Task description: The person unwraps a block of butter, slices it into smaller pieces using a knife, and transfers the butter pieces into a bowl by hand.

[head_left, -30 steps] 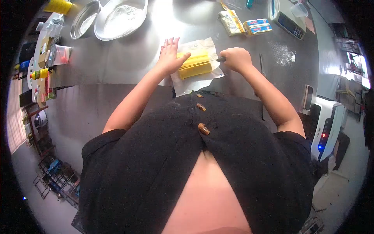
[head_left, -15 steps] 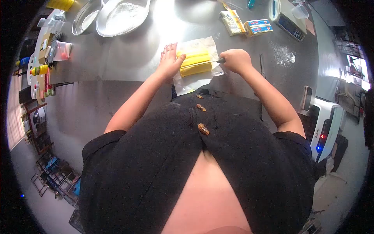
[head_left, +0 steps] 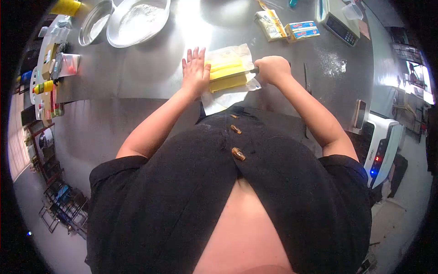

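Head view: The butter block lies on wrapping paper at the desk's near edge. The right hand is clamped on the knife, its blade across the block. The left hand has its fingers apart, against the block's left end. Since the previous frame, these fingers have spread and the right hand has shifted slightly left, indicating a cutting stroke in progress.

A shiny metal worktop has a bright white glare on its far part. A stripy blind hangs on the left. The floor on the right is grey.
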Demonstrator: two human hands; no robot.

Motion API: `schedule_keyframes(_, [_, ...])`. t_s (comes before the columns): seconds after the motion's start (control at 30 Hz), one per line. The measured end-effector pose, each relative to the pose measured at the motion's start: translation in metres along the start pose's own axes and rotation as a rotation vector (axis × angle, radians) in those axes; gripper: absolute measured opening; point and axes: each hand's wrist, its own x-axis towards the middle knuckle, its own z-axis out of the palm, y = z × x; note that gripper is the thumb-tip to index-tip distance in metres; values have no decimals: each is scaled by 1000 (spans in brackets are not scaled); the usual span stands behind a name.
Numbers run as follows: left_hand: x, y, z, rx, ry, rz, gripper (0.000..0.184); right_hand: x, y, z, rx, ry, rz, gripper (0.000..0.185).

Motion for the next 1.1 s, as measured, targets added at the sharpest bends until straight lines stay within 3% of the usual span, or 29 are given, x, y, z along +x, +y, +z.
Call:
schedule_keyframes(0.37, [1, -10, 16, 99, 40, 38, 57, 5, 0, 26, -9, 82, 25, 12])
schedule_keyframes(1.1, [2, -10, 17, -15, 85, 31, 64, 6, 1, 28, -2, 130, 24, 10])
